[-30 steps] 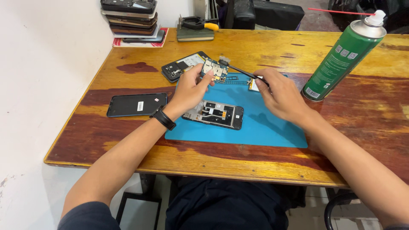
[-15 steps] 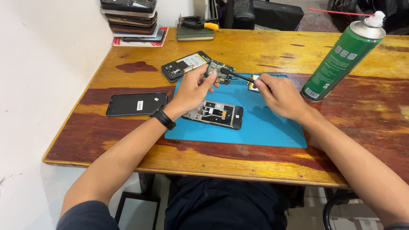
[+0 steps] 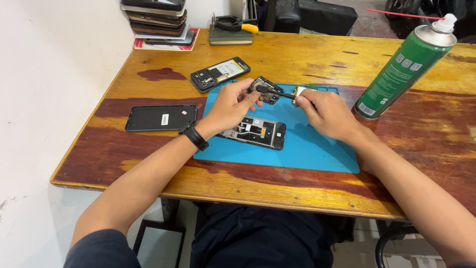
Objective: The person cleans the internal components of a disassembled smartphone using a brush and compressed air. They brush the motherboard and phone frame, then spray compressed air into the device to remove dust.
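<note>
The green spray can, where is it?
In the head view, the green spray can stands on the wooden table, right of the blue mat, beyond the right hand.

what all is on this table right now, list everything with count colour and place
table: 1, brown wood, under everything
mat: 1, blue, centre
phone frame: 1, black, on mat
circuit board: 1, dark, in left hand
brush: 1, black, in right hand
open phone: 1, black, above mat
screen: 1, black, left of mat
spray can: 1, green, right
phone stack: 1, dark, far left corner
left hand: wristband
right hand: bare
</note>
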